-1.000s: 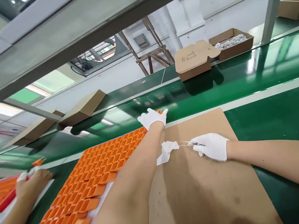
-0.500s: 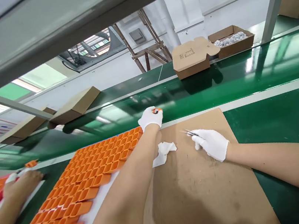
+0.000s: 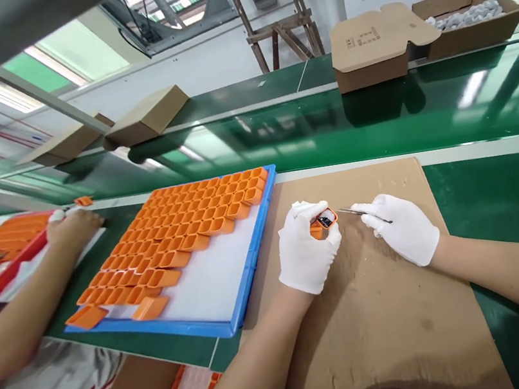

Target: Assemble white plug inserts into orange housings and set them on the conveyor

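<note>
My left hand (image 3: 306,254), in a white glove, is closed on a small orange part (image 3: 322,220) with a dark opening, held above the brown cardboard sheet (image 3: 384,312). My right hand (image 3: 404,229), also gloved, pinches metal tweezers (image 3: 356,211) whose tips point at the orange part, a short gap away. A blue tray (image 3: 247,274) with a white liner lies left of my hands, and several rows of orange parts (image 3: 181,229) fill its far half.
Another person's hand (image 3: 72,226) rests at the left by a red tray of orange parts (image 3: 2,249). A green conveyor belt (image 3: 328,129) runs behind, carrying cardboard boxes (image 3: 378,43); one open box (image 3: 467,17) holds white pieces.
My left hand has pulled back from the tray's far corner with an orange part to the cardboard. My right hand has brought the tweezers toward it. The view has tilted down.
</note>
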### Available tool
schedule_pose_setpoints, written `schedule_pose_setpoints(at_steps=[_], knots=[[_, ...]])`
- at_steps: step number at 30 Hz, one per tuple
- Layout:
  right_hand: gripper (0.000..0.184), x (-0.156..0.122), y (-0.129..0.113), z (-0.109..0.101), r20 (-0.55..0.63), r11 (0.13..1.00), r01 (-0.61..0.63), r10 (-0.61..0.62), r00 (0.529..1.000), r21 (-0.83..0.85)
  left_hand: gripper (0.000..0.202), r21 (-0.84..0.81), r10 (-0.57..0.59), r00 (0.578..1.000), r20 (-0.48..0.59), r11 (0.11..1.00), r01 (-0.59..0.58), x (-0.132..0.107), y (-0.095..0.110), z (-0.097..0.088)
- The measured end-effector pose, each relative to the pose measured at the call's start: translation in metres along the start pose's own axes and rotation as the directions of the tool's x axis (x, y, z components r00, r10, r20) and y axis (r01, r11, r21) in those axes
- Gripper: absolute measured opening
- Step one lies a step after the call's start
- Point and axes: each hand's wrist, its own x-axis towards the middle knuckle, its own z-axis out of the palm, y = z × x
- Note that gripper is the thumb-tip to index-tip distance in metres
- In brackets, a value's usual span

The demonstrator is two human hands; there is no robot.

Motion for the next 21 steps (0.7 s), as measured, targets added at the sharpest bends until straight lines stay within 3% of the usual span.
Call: schedule_pose_setpoints(at_steps=[3, 7, 11, 14, 17, 21], knots=[[0.042, -0.001, -0.002, 0.0, 0.07, 0.984, -0.002, 0.015, 0.997, -0.18, 0.031, 0.004, 0.073, 0.997, -0.007, 0.997, -0.073, 0.0, -0.004, 0.002], [0.042, -0.003, -0.001, 0.0, 0.058, 0.921, 0.041, -0.02, 0.998, -0.388, 0.034, 0.071, 0.111, 0.993, 0.042, 0.991, -0.114, -0.002, -0.008, 0.0], [0.047, -0.008, -0.001, 0.001, 0.06, 0.882, 0.082, -0.061, 0.996, -0.464, 0.027, 0.112, 0.039, 0.989, 0.141, 0.992, -0.055, -0.003, -0.009, -0.004], [0.047, -0.009, -0.003, 0.0, 0.09, 0.857, 0.102, -0.065, 0.994, -0.505, 0.023, 0.124, 0.001, 0.989, 0.149, 0.992, -0.02, -0.002, -0.007, -0.008], [0.043, -0.01, -0.007, -0.002, 0.128, 0.839, 0.109, -0.048, 0.991, -0.533, 0.016, 0.152, 0.022, 0.985, 0.172, 0.987, -0.048, -0.001, -0.004, -0.01], [0.053, -0.011, -0.014, -0.005, 0.166, 0.799, 0.129, -0.037, 0.985, -0.587, 0.013, 0.185, 0.036, 0.978, 0.208, 0.98, -0.076, 0.0, -0.001, -0.01]])
